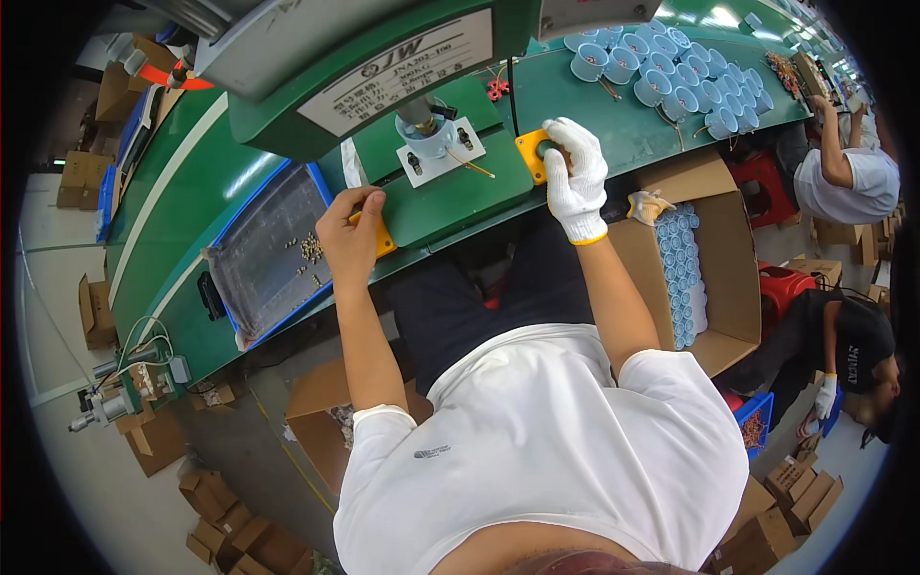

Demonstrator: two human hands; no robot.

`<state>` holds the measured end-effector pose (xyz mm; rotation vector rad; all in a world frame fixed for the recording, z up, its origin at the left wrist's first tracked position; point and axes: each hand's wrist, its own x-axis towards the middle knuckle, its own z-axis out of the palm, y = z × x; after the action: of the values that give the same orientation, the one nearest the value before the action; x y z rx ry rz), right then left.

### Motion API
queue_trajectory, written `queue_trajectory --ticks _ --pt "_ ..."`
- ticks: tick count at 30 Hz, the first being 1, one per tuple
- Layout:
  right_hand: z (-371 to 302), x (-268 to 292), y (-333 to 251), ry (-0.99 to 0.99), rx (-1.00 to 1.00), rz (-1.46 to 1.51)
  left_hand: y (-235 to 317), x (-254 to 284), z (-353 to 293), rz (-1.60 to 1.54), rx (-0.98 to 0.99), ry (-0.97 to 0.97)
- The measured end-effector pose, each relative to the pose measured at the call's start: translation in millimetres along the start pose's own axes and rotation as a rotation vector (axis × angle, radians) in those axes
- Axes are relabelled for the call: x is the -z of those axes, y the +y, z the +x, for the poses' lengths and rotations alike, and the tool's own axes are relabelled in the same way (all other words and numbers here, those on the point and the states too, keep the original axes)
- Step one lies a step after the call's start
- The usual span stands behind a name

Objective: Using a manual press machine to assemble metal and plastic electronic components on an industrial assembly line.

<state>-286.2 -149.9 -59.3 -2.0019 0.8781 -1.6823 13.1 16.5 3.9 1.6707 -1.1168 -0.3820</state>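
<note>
A pale blue cup (430, 146) sits just beyond and between the hands, under the press ram (416, 112), which hides part of it; the bulky press head (393, 72) overhangs them. Left of the left hand (352, 230) lies a blue-rimmed tray (261, 251) with small brass-coloured pieces (310, 249). Beyond the right hand (577, 182), more blue cups (678, 69) crowd the bench (561, 91); right of it stands an open carton (736, 283). The bare left hand curls over a yellow box (385, 238), partly covering it; the gloved right bends loosely by the dark button (544, 149) on a second yellow box (530, 161). I can't tell whether either grips.
</note>
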Motion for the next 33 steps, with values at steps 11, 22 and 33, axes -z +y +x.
queue_trajectory --ticks 11,22,33 --pt "-2 1 0 -0.001 0.017 -0.048 109 -15 70 0.222 -0.111 -0.228" --pt "2 1 -2 -0.007 0.053 -0.041 122 -28 100 0.487 -0.184 -0.373" --pt "3 3 -3 -0.018 0.073 -0.070 123 -23 105 0.573 -0.116 -0.431"
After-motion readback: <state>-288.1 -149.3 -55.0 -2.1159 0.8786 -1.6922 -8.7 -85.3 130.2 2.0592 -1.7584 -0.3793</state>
